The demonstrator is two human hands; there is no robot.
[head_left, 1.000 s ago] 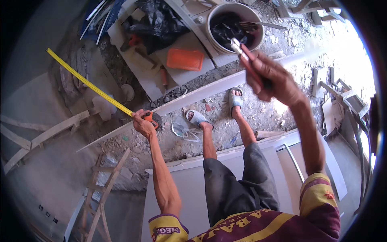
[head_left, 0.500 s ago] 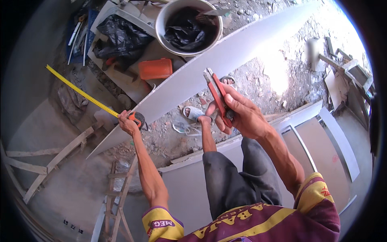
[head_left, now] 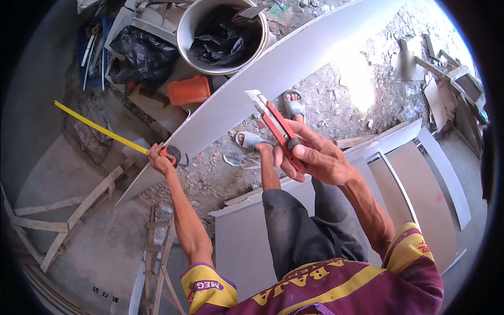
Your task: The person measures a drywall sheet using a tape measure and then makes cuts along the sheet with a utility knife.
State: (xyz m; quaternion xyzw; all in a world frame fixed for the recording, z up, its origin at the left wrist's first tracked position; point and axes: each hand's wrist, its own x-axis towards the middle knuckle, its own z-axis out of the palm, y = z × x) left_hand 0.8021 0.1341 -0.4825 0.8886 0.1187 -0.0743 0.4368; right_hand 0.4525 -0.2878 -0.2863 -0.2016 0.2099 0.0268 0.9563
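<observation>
Utility knife: The utility knife (head_left: 282,129) has a slim red body, a silvery metal channel along its middle and a black, ridged wheel (head_left: 293,142) near the lower end. Its pale blade end points up and to the left.
Knife's place: Near the centre of the view, in front of the wearer's body.
Right hand: The right hand (head_left: 321,157) grasps the knife's lower end, thumb beside the wheel, fingers curled behind.
Tape measure: The tape measure (head_left: 171,153) has a rounded orange and black case; a long yellow strip (head_left: 101,128) runs out from it to the upper left.
Left hand: The left hand (head_left: 160,159) grips the case, fingers bent around its strip side, close to the edge of a long, pale board (head_left: 296,65).
Bucket: Beyond the board, an off-white bucket (head_left: 184,31) holds crumpled black plastic (head_left: 220,47); a flat-bladed tool (head_left: 247,14) lies across its rim.
Orange box: A rectangular orange box (head_left: 189,90) sits near the bucket; its contents cannot be seen.
Blue crate: At the upper left, a blue crate (head_left: 96,80) carries thin white strips (head_left: 88,62).
</observation>
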